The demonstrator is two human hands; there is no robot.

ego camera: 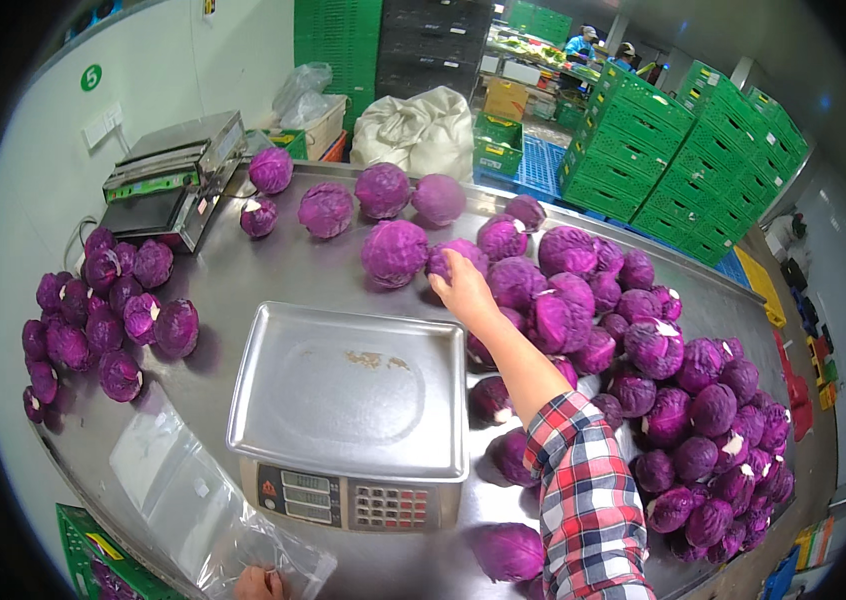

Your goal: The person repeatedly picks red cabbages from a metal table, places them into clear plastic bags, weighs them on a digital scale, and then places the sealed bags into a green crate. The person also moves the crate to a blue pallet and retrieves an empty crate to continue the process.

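My right hand (460,283) reaches past the scale and rests on a red cabbage (468,256) in the loose group behind it. At the bottom edge, my left hand (260,583) pinches a clear plastic bag (175,465) that lies flat on the steel table. Between the hands stands a digital scale with a bare metal pan (348,397), its keypad and displays facing me. Another red cabbage (395,253) sits just left of my right hand. A large heap of red cabbages (693,450) covers the right side; a smaller pile (104,328) lies at the left.
A second scale (160,199) stands at the back left by the wall. Behind the table's raised rim are a white woven sack (414,131) and stacked green crates (625,142). A green crate (81,551) holds cabbages below the left edge. Two people work far back.
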